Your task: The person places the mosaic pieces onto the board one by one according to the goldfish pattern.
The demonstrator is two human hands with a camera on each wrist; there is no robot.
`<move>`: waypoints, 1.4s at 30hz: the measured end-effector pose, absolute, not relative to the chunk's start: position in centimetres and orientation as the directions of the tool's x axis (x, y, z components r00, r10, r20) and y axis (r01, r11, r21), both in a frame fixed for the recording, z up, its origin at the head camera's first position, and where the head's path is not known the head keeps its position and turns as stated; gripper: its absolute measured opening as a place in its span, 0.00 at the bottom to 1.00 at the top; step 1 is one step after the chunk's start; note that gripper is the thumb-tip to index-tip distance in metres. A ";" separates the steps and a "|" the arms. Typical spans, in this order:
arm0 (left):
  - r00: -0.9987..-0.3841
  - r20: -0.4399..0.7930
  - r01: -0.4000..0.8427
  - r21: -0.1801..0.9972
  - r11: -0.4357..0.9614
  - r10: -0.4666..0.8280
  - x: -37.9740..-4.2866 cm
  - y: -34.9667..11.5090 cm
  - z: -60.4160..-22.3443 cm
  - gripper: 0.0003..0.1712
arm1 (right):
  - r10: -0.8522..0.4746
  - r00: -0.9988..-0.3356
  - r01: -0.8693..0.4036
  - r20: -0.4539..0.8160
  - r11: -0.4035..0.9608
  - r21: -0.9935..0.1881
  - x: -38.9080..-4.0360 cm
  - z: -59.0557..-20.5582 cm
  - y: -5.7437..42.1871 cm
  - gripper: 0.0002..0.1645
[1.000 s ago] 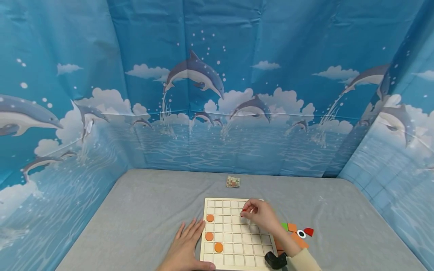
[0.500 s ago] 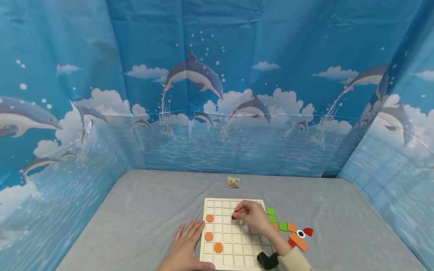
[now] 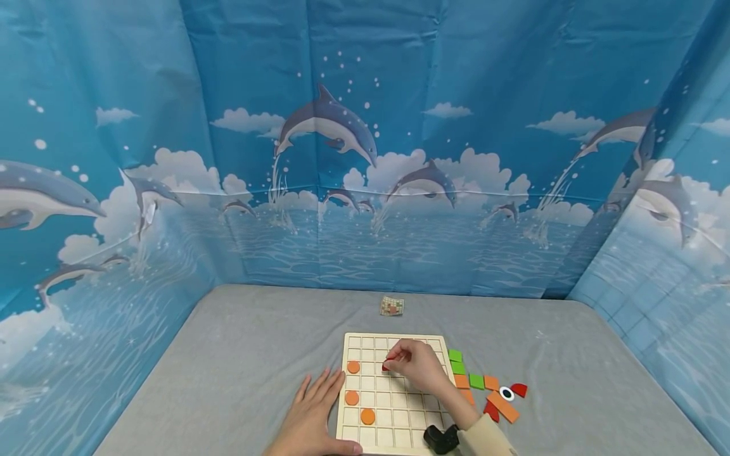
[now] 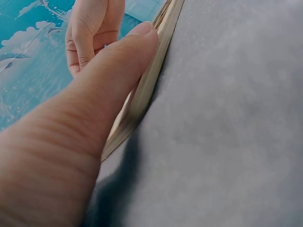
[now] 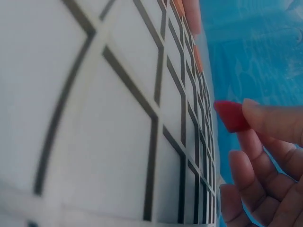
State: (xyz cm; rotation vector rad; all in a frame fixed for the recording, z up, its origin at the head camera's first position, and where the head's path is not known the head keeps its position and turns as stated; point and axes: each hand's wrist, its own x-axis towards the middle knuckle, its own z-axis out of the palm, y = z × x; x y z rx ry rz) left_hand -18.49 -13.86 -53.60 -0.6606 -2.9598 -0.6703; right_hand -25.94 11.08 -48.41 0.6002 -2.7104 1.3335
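A pale wooden grid board (image 3: 407, 437) lies on the grey cloth. Three orange discs (image 3: 367, 416) sit in cells toward its left side. My left hand (image 3: 310, 411) rests flat at the board's left side with fingers straight; in the left wrist view its thumb (image 4: 125, 54) lies against the board's edge. Over the upper middle of the grid, my right hand (image 3: 419, 367) pinches a small red wooden piece (image 5: 231, 116) between thumb and fingers. The right wrist view shows this piece with a pointed corner, apart from the board.
Right of the board lie green squares (image 3: 476, 381), orange pieces (image 3: 504, 407), a white ring piece with a black centre (image 3: 506, 394) and red quarter-round pieces (image 3: 519, 389). A small patterned card (image 3: 391, 306) lies behind the board. A dolphin-print curtain (image 3: 365, 247) surrounds the table.
My right hand has moved left across the board with the red piece, uncovering green and orange pieces on the right. My left hand has stayed in place.
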 end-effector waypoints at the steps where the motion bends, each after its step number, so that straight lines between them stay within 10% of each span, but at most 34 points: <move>1: -0.909 0.126 0.413 0.405 0.816 0.397 -18.5 -13.8 -53.6 0.71 | -0.313 -0.923 -0.367 0.222 0.551 -0.749 -26.0 -48.5 11.0 0.05; 42: -0.907 0.135 0.417 0.399 0.817 0.398 -18.5 -13.9 -53.7 0.71 | -0.403 -0.901 -0.395 0.160 0.613 -0.684 -26.2 -48.4 10.2 0.03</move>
